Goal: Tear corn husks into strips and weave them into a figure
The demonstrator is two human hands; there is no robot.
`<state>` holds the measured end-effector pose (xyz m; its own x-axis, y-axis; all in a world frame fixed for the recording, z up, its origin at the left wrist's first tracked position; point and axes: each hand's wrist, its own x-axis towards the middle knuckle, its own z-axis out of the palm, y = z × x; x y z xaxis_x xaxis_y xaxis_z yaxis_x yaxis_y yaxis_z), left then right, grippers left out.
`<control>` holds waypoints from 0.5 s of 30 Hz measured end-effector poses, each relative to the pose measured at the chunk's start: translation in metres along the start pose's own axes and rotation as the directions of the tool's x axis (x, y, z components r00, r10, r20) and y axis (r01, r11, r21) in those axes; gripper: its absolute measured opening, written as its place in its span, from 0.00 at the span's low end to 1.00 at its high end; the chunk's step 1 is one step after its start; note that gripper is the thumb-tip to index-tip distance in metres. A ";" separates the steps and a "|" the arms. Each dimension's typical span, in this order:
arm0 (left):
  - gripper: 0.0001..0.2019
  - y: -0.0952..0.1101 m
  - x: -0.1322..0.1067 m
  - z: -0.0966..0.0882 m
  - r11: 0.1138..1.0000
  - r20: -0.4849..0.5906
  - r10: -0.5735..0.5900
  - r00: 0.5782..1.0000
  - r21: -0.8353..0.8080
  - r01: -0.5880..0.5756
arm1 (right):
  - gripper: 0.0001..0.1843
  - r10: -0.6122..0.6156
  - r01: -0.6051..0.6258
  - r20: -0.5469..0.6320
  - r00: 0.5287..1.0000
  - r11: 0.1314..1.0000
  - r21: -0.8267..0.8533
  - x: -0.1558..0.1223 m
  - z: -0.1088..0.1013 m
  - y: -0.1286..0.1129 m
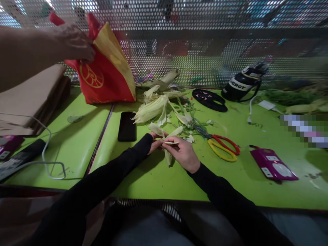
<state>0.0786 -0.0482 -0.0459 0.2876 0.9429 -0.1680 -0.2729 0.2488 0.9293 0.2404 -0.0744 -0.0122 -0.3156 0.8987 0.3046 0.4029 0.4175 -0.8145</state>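
Note:
Both my hands meet over the green table [143, 177], pinching strips of pale corn husk [167, 158]. My left hand [155, 142] has its fingers closed on the husk from the left side. From the right, my right hand [185, 153] grips it between thumb and fingers, with a narrow strip lying along the fingertips. Loose husk ends stick out above and below the hands. Just beyond lies a pile of corn husks [151, 109] with green scraps. Scissors [222, 147] with red and yellow handles rest right of my right hand, blades toward the scraps.
A black phone [127, 126] lies left of the husks. Another person's hand [74, 42] holds a red and yellow bag [107, 75]. Rightward are a black palette-shaped piece [209, 100], a black bottle [242, 83] and a purple power strip [274, 164]. Perforated metal [205, 44] closes off the back.

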 end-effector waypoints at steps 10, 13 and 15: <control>0.17 0.023 -0.008 0.000 0.999 0.015 0.013 1.000 0.046 -0.013 | 0.07 0.015 -0.016 -0.012 1.000 0.998 -0.068 0.001 -0.003 -0.007; 0.15 0.024 -0.007 0.001 0.997 -0.016 0.009 1.000 0.082 -0.007 | 0.08 0.052 -0.051 0.019 0.998 0.996 -0.074 0.001 -0.003 -0.007; 0.13 0.022 -0.005 0.001 0.995 -0.012 0.014 1.000 0.095 -0.013 | 0.08 0.066 -0.064 0.027 0.997 0.996 -0.056 0.001 -0.003 -0.006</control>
<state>0.0716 -0.0481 -0.0246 0.2722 0.9491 -0.1588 -0.1883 0.2143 0.9584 0.2401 -0.0759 -0.0057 -0.3116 0.9203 0.2365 0.4697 0.3655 -0.8036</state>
